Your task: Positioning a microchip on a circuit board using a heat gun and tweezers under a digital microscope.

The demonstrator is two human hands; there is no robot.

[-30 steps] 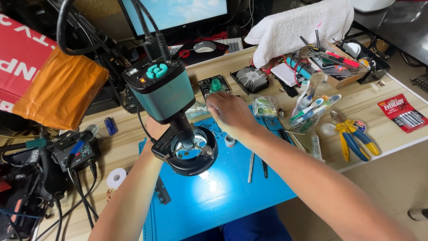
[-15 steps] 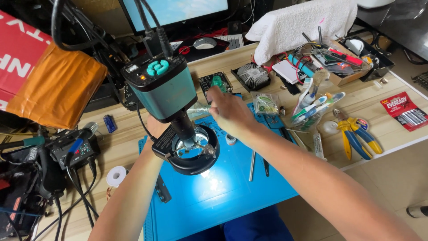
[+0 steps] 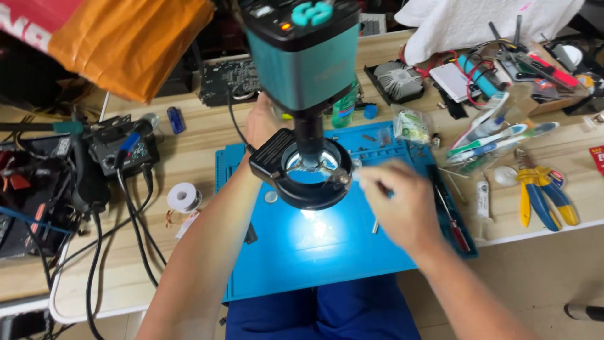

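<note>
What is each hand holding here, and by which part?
Right hand pinches something thin, too blurred to identify. Left hand sits behind the microscope; its grip is hidden.

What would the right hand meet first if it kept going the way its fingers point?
The right hand points up-left, so it would likely meet the black ring light under the microscope first. Depth is unclear; it might pass beneath it, over the blue mat.
</note>
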